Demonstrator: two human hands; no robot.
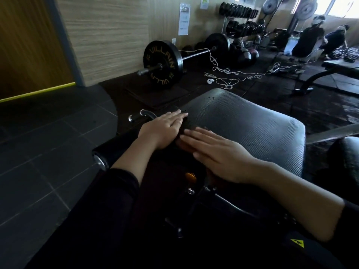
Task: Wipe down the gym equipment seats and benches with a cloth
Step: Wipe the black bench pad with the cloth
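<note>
1. Seat pad (252,131): black, ribbed vinyl, rounded corners. Long axis runs from upper left to lower right of view; far rounded end points toward the barbell. Small droplets on the far left part of the surface.
2. Cloth (183,125): dark, hard to tell from the pad; lies at the pad's near-left edge, under both hands. Outline and folds not discernible.
3. Left hand (165,130): palm down, fingers straight and pressed together, tips pointing right onto the pad edge, flat on the cloth. Dark sleeve at the forearm.
4. Right hand (217,154): palm down, fingers straight, slightly spread, tips pointing left toward the left hand; fingertips just beside the left hand's knuckles. Slightly blurred.
5. Barbell (196,54): on the floor by the wall, beyond the pad. Near plate (162,64) black with yellow lettering, reads "VILLAIN" and "25"; second line upside down, partly hidden.
6. Yellow triangular warning label (297,243): on the dark frame at lower right; symbol not legible.
7. Paper notices (184,19): on the wood-grain wall; print too small to read.
8. Dumbbell rack (240,18): far wall, two tiers.
9. White cord (233,76): tangled across the dark floor mats.
10. Chrome handle (142,115): just left of the left hand.
</note>
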